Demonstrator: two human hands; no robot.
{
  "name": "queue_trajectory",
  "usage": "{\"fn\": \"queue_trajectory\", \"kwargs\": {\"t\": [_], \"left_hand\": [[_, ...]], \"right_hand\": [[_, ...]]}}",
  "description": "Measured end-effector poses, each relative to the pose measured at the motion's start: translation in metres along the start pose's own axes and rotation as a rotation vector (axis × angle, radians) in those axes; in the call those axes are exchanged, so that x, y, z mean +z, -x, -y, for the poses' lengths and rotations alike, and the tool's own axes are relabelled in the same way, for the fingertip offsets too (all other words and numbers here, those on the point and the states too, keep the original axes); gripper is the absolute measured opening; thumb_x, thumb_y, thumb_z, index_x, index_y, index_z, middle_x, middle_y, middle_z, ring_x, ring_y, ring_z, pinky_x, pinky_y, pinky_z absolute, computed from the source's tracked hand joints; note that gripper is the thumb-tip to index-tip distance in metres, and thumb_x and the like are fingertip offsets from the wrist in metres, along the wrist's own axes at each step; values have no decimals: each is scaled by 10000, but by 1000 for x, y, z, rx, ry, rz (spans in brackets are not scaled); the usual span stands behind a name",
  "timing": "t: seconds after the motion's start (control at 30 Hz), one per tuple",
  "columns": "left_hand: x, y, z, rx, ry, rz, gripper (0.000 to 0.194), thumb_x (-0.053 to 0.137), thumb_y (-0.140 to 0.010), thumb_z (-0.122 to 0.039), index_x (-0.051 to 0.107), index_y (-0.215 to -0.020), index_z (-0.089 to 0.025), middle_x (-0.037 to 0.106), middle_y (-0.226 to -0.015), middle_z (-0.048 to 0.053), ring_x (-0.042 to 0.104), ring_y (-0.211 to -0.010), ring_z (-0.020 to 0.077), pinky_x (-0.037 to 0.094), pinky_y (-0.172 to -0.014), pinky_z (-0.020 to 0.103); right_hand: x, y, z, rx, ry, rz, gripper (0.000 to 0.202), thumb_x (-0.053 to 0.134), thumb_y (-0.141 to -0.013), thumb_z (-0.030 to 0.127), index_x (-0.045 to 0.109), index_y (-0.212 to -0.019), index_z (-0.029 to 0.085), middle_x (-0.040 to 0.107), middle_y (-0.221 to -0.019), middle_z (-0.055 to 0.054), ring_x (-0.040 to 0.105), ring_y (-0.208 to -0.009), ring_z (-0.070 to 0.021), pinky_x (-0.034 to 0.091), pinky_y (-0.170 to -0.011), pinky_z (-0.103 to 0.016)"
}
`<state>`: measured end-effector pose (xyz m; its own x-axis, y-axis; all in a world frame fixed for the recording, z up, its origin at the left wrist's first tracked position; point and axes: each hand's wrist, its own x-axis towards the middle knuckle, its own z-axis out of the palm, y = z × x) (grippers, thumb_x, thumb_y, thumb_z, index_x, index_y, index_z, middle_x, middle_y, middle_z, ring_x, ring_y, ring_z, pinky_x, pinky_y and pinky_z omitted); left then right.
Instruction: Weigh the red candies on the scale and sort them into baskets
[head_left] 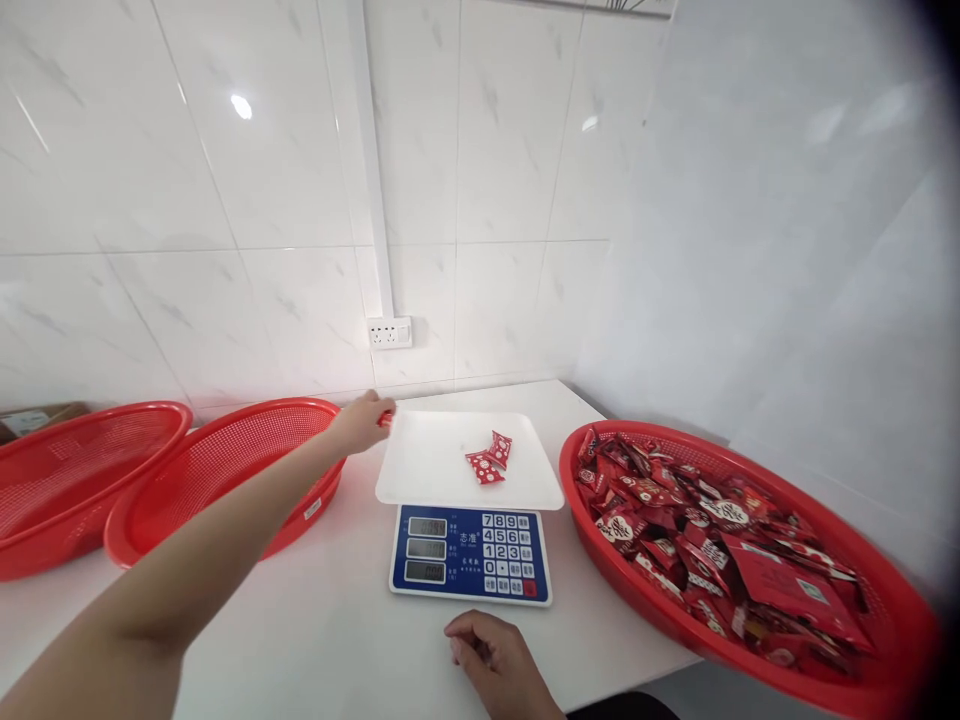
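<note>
My left hand (363, 423) reaches to the left edge of the scale's white pan (427, 460). Its fingers are closed on a small red packet (385, 418), of which only a bit shows. Two red packets with white dots, one nearer the front (484, 468) and one behind it (500, 448), lie touching on the pan. Close to the front edge of the blue scale keypad (469, 555), my right hand (495, 655) rests over the white table with its fingers curled in and nothing visible in them.
A big red basket (637, 585) full of red snack packets stands on the right. On the left are two more red plastic baskets, a nearer one (225, 460) and a farther one (67, 470). A wall socket (390, 333) sits on the tiled wall behind the scale.
</note>
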<state>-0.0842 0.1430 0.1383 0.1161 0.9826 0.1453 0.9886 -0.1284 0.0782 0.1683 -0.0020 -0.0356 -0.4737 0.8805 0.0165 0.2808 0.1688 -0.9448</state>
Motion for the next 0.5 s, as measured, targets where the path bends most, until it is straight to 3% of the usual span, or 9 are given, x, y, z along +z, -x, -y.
{"fn": "queue_trajectory", "kwargs": {"t": [0.13, 0.27, 0.4, 0.5], "left_hand": [[-17, 34, 55, -160, -71, -16, 144, 514, -755, -291, 557, -869, -216, 530, -939, 69, 557, -745, 213, 448, -610, 311], [-17, 59, 85, -245, -85, 22, 252, 559, -752, -419, 590, -828, -181, 568, -864, 60, 550, -681, 191, 454, -613, 306], [-10, 53, 77, -183, -27, 27, 340, 480, -815, -452, 614, -957, -173, 585, -1021, 82, 567, -879, 239, 461, -756, 348], [6, 30, 39, -32, 47, 15, 350, 448, -841, -429, 570, -1071, -195, 543, -1180, 79, 510, -1067, 243, 404, -902, 363]], "right_hand": [[-1, -1, -2, 4, 8, 17, 224, 467, -802, 294, 647, -863, 178, 637, -735, -44, 577, -687, -171, 427, -600, -247], [-2, -1, -1, -11, 20, 32, 224, 462, -808, 305, 639, -854, 175, 633, -736, -44, 570, -690, -175, 422, -606, -256], [-2, 0, 2, -24, 14, 23, 217, 461, -813, 303, 639, -835, 181, 633, -746, -38, 564, -691, -168, 420, -612, -252], [-2, 2, 5, -14, 0, 10, 214, 467, -811, 299, 645, -838, 183, 638, -730, -34, 570, -685, -166, 424, -613, -251]]}}
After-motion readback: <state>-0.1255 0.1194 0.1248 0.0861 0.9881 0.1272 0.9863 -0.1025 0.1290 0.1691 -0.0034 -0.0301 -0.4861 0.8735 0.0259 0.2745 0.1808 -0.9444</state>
